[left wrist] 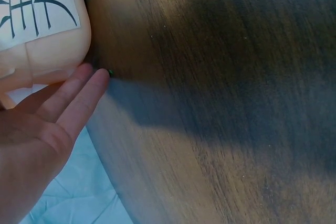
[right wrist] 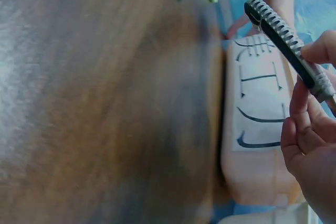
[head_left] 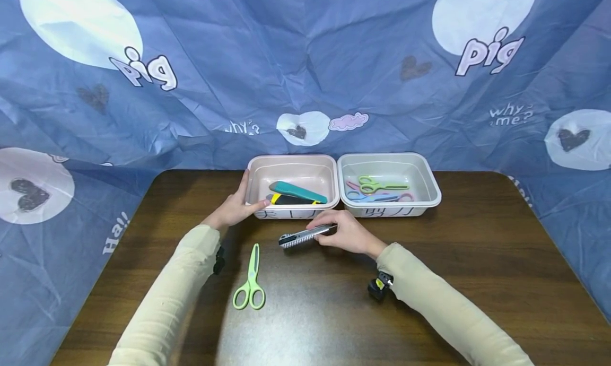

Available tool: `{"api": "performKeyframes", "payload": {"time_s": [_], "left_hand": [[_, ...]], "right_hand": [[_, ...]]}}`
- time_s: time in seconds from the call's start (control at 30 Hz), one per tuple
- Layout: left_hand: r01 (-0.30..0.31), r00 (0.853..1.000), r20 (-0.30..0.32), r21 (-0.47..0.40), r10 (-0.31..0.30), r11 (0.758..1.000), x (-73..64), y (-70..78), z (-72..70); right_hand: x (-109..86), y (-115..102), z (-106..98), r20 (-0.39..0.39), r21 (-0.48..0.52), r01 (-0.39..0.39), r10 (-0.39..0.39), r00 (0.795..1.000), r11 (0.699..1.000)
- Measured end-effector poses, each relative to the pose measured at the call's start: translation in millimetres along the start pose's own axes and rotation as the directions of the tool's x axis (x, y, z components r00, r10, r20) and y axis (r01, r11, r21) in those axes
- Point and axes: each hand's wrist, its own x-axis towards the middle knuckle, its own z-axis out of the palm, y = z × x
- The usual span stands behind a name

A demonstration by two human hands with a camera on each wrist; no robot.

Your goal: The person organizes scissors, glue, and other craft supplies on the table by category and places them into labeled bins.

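Note:
My right hand (head_left: 345,232) pinches a silver-and-black utility knife (head_left: 302,237) between thumb and fingers, in front of the pinkish box. The knife (right wrist: 281,40) slants across the right wrist view, ridged handle end outward. My left hand (head_left: 235,207) rests on the left end of the pinkish box (head_left: 292,160), thumb at the front rim; its fingers (left wrist: 79,100) lie straight along the box in the left wrist view. Inside that box are a teal utility knife (head_left: 299,191) and a black-and-yellow utility knife (head_left: 288,200).
A pale box (head_left: 389,159) stands right beside the pinkish one, with green scissors (head_left: 382,186), blue scissors (head_left: 377,198) and pink handles inside. Another pair of green scissors (head_left: 251,281) lies on the brown table (head_left: 468,249). A blue printed cloth (head_left: 229,63) hangs behind.

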Motion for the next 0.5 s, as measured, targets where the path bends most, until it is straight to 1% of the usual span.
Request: {"api": "performKeyframes", "payload": {"time_s": [0.23,0.37,0.4,0.5], "left_hand": [[0.005,1.000,-0.001,-0.004,-0.005,1.000,-1.8,1.3,0.2],[0.001,1.000,-0.005,-0.002,-0.001,1.000,-2.0,1.2,0.5],[-0.002,1.000,-0.007,-0.001,0.002,1.000,-1.9,1.2,0.5],[-0.005,1.000,-0.007,-0.002,0.005,1.000,-1.6,1.3,0.5]], "right_hand": [[0.6,-9,-10,-0.082,0.004,-0.051,0.051,0.995,0.999],[3.5,-15,-18,-0.121,0.006,-0.037,0.037,0.992,0.999],[4.1,-21,-20,-0.131,0.017,-0.038,0.040,0.991,0.999],[7.1,-25,-26,-0.155,0.051,-0.039,0.047,0.987,0.998]]}}
